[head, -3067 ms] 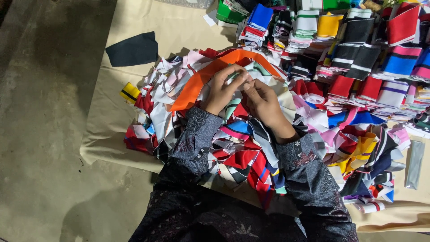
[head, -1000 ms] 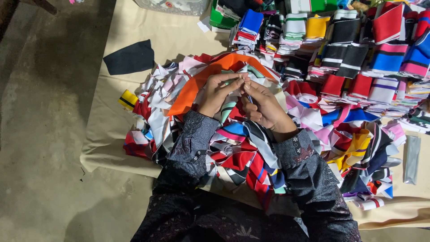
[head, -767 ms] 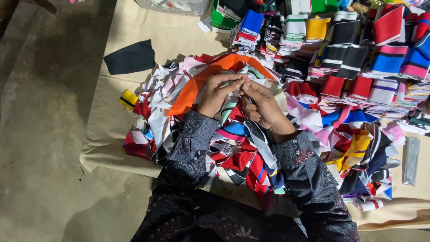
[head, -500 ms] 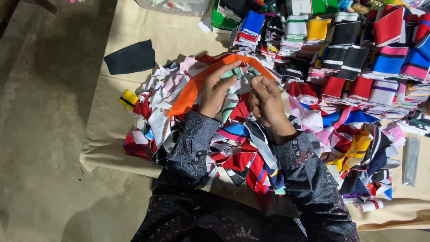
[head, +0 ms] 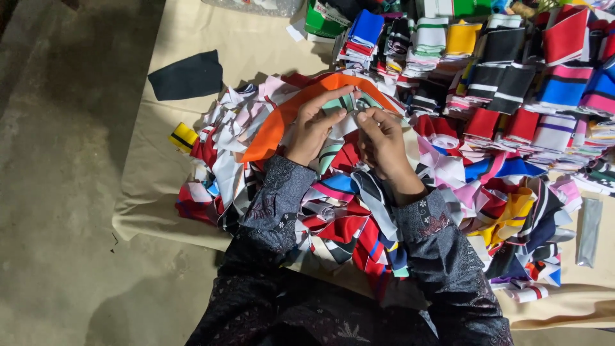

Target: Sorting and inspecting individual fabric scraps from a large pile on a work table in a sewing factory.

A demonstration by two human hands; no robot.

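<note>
My left hand [head: 315,125] and my right hand [head: 383,141] meet over a heap of loose coloured knit strips [head: 346,218]. Both pinch a small green-and-white striped strip [head: 338,104] between thumbs and fingertips, held just above the heap. A long curved orange strip [head: 275,125] arcs around the far side of my left hand. Dark patterned sleeves cover both my forearms.
Folded striped pieces stand in neat stacks [head: 512,70] at the back right. A black fabric piece [head: 188,75] lies alone on the beige sheet [head: 154,192] at the left, a small yellow piece [head: 184,136] at the heap's edge. Grey concrete floor [head: 57,192] lies beyond the sheet.
My hands have lifted slightly away from me and keep working the small striped strip between the fingertips. The heap and stacks have not moved.
</note>
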